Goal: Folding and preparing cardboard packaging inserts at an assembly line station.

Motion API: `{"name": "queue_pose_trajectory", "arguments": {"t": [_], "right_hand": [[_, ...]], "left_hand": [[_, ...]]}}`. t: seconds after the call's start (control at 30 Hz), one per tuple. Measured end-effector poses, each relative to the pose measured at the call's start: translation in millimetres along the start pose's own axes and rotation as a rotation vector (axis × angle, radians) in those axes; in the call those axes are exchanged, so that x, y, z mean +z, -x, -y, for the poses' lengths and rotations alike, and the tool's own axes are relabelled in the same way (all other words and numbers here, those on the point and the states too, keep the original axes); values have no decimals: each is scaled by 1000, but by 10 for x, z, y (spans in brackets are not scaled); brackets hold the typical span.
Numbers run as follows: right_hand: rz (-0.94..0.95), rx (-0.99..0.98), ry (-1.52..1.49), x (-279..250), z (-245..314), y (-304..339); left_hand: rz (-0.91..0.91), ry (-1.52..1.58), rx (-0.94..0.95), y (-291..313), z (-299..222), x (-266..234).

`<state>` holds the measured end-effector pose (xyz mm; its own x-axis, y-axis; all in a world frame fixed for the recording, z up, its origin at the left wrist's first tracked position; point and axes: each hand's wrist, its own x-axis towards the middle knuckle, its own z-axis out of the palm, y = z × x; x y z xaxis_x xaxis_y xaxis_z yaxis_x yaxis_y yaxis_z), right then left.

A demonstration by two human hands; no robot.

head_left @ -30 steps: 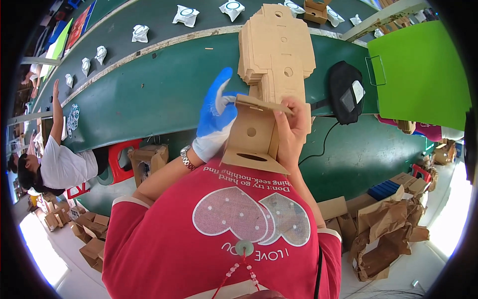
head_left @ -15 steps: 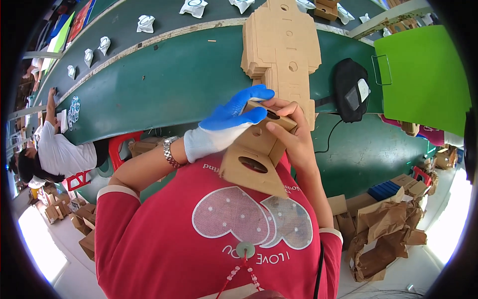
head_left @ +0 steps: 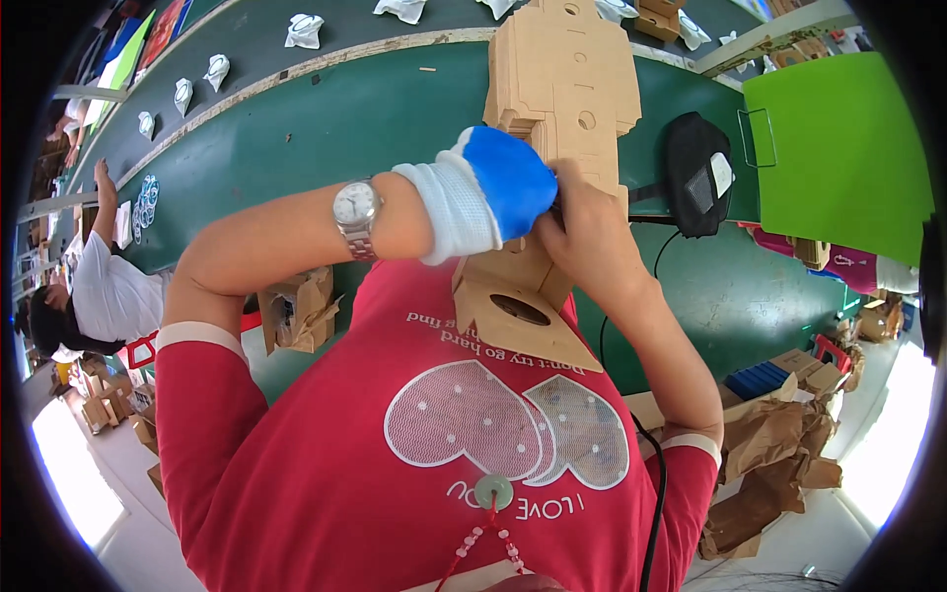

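A partly folded brown cardboard box (head_left: 552, 345) with an oval cut-out in its open flap hangs in front of my chest. My left hand (head_left: 505, 185), in a blue and white glove, is curled over the upper end of the box with its back turned up; its fingertips are hidden. From the other side my bare right hand (head_left: 595, 235) grips the same end, fingers bent against the glove. The two hands cover most of that end. Just beyond them lies a stack of flat cardboard box blanks (head_left: 577, 79).
Right of the stack is a black mesh bag (head_left: 695, 178) beside a green panel (head_left: 838, 148). Small white wrapped packets (head_left: 304, 32) line the dark belt (head_left: 256, 59) across the green table (head_left: 326, 128). A co-worker (head_left: 109, 286) sits at left. Crumpled brown paper (head_left: 769, 464) lies at lower right.
My left hand has rolled over, its wrist turning so the watch face shows and its elbow lifting. Both hands have closed in on the box's upper end. The co-worker's arm has shifted slightly.
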<state>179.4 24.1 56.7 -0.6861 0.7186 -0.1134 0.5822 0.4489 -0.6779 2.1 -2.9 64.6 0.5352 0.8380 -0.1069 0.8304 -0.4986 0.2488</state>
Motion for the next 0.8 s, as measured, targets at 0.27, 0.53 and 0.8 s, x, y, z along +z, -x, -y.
{"name": "queue_pose_trajectory", "arguments": {"t": [0.27, 0.53, 0.8], "right_hand": [[146, -120, 468, -102, -1307, -209], [-207, 324, -1133, 245, -109, -327], [-207, 55, -917, 287, -95, -171]], "left_hand": [[-251, 1556, 112, 33, 879, 67], [-819, 1015, -93, 56, 234, 424], [-822, 1955, -110, 179, 234, 558]]}}
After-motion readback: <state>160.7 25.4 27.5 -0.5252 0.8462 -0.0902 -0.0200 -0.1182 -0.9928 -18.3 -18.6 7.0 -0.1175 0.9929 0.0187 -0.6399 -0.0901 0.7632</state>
